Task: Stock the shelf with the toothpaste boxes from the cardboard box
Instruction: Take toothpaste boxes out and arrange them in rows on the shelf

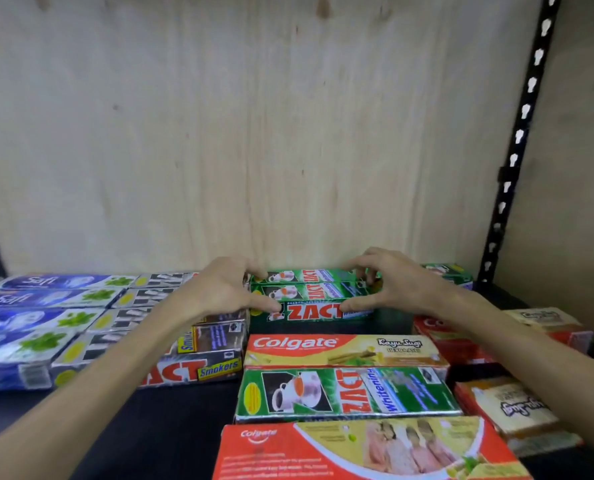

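- Both hands are deep on the shelf (191, 407), working the green toothpaste boxes (311, 295) at the back against the plywood back panel (254, 133).
- The left hand (228, 289) has its grip clamped on the left end of that green bundle, thumb low at the front, fingers curled over the top.
- The right hand (389, 287) mirrors it: its grip is pinched on the right end, fingertips hooked over the far edge, thumb pressing the front face.
- Holding both ends looks like the way to keep several boxes together as one block and square them to the wall.
- To the left, the blue boxes (39, 318) lie in neat rows, with the silver boxes (143, 306) just beside them and more of the same brand in front, marked for smokers.
- The sorting seems to run by colour and brand, so the green block gets its own lane in the middle.
- Closer to the camera, a red and yellow box (344, 349) lies touching a lone green box (349, 393), with a wide red pack (357, 448) at the bottom edge.
- More orange packs (510, 407) sit loosely on the right, near the black slotted upright (517, 140).
- Those front ones look unsorted, so my read is there is plenty left to line up.
- The cardboard box itself is out of view.
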A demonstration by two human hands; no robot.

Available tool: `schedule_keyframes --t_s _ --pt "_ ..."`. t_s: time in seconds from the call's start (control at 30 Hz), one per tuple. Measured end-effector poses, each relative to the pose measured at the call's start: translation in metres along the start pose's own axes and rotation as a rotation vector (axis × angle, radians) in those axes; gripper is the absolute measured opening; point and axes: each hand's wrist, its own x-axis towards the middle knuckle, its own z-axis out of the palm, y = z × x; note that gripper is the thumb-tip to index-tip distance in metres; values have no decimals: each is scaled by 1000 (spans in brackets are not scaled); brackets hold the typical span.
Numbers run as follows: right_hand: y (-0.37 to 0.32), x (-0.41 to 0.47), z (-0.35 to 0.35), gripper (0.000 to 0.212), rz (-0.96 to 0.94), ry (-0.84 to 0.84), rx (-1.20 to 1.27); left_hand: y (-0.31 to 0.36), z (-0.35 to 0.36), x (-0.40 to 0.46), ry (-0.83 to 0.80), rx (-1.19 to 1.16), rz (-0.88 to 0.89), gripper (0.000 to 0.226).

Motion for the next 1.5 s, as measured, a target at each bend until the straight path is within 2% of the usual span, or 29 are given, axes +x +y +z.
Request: schedule_keyframes --t_s 0.17,0.43,0.57,0.7,0.77,0.9,1.03,1.2,1.33,1.5 --pt "-8 0 11 92 26 -34 -3 -3 -1 0 -10 -31 -6 73" --pt "-8 -17 -10 72 74 6 28 6 -4 -22 67 -83 56 62" --pt "-19 -57 -34 51 120 87 29 13 -9 -64 167 -105 174 37" --pt "-47 -124 -45 30 161 247 53 14 5 -129 323 -287 210 12" --pt "-61 -154 -45 33 193 242 21 14 13 -157 335 -322 129 12" --pt "-87 -185 -33 48 225 95 -97 17 25 -185 255 -283 -28 24" --pt "-97 -194 -28 52 242 160 -80 29 28 -197 245 -239 -55 21" --pt "-111 -196 -34 53 274 268 152 49 28 -205 317 -228 -75 21" --pt "-108 -196 -42 68 307 350 205 61 19 -204 406 -255 -41 26" --pt "-100 -171 -56 68 298 425 279 68 3 -183 504 -209 36 19"
